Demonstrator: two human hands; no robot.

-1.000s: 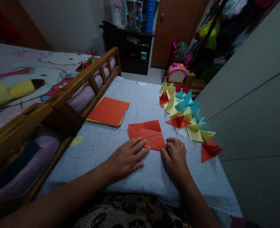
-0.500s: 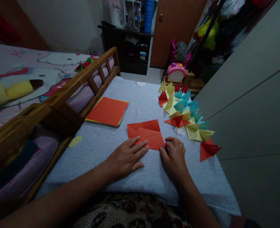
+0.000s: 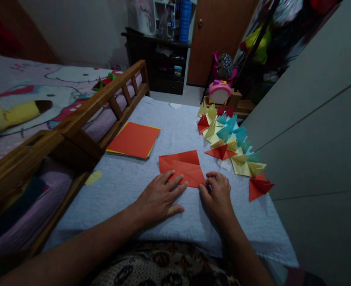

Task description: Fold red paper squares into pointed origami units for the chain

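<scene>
A folded orange-red sheet of origami paper [image 3: 185,163] lies in front of me, with crease lines across it. My left hand [image 3: 160,194] rests flat on its near left part, fingers spread. At the sheet's near right corner, my right hand [image 3: 218,194] has its fingers curled and thumb and forefinger pinched at the paper. A stack of square coloured paper [image 3: 133,139], orange-red on top with yellow edges below, is left of the sheet. To the right stand several folded paper pieces in yellow, teal and red, the nearest being a red folded piece [image 3: 259,187].
A light blue cloth [image 3: 118,186] covers the table. Along the left runs a wooden bed rail [image 3: 115,105], with a bed [image 3: 14,79] beyond it. A pale panel [image 3: 321,131] rises on the right. A dark cabinet [image 3: 154,63] and a pink toy [image 3: 220,92] stand at the back.
The left thumb has spread slightly outward to the right. Both hands otherwise stay in place on the paper, and the view has shifted slightly.
</scene>
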